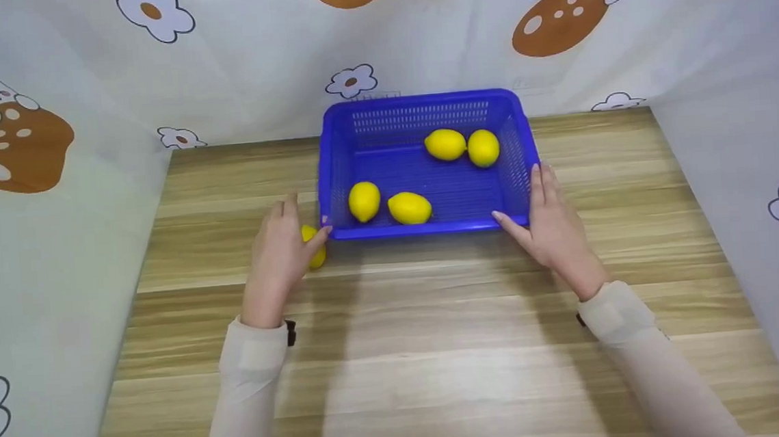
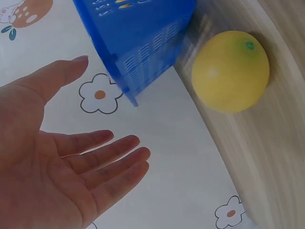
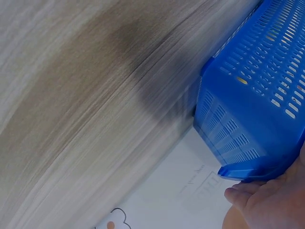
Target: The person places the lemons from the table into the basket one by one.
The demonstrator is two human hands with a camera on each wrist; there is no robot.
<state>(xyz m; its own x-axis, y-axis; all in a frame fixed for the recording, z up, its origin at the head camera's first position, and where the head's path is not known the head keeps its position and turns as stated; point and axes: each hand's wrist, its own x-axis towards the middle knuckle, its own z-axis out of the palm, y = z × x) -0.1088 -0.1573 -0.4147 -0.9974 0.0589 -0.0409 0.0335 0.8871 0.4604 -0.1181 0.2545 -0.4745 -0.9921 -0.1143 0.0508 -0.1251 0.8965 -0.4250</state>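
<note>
A blue plastic basket (image 1: 431, 228) with slotted walls stands at the back of the table, holding several yellow lemons (image 1: 410, 207). My left hand (image 1: 280, 247) is just off its front left corner, fingers spread and palm bare in the left wrist view. Another lemon (image 2: 230, 71) lies on the table outside the basket, partly hidden under that hand in the head view. My right hand (image 1: 555, 227) rests against the front right corner, its straight fingers along the side and the thumb at the front rim. In the right wrist view only part of this hand shows, beside the rim.
The wood-grain table (image 1: 426, 353) reaches forward from the basket toward my sleeves. A white patterned cloth (image 1: 249, 70) with flowers and rabbits hangs behind the basket and along both sides of the table.
</note>
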